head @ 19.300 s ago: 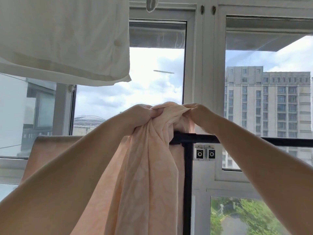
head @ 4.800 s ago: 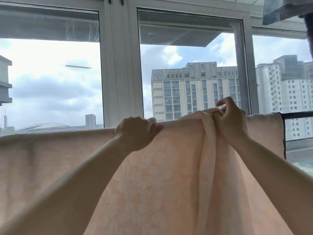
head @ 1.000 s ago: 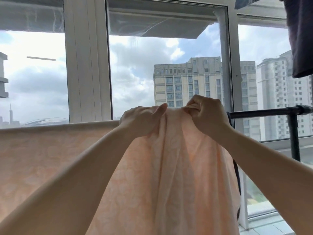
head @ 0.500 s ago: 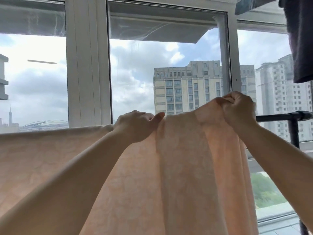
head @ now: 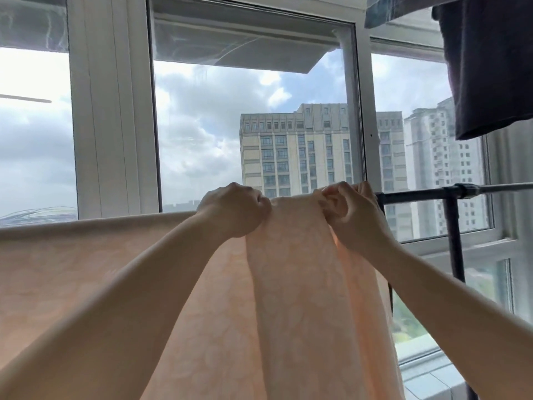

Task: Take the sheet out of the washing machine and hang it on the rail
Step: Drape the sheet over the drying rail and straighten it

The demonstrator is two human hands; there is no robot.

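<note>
Black rail (head: 418,194) runs horiz. across the window, w/ a black upright post (head: 455,241) joined near its right end. Peach patterned sheet (head: 288,298) hangs draped over it, covering the rail from the left frame edge to approx. mid-right; bare rail shows only right of the sheet. Sheet's top looks bunched near its right edge, though hands hide part of it.

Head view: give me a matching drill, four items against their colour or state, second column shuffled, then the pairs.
Column one:
1. sheet
2. rail
3. hanging garment
4. left hand

Column two:
A. bare black bar running right
B. dark cloth at top right
C. peach, draped and hanging down
D. gripping the cloth's top edge

Pairs: 1-C, 2-A, 3-B, 4-D
</note>
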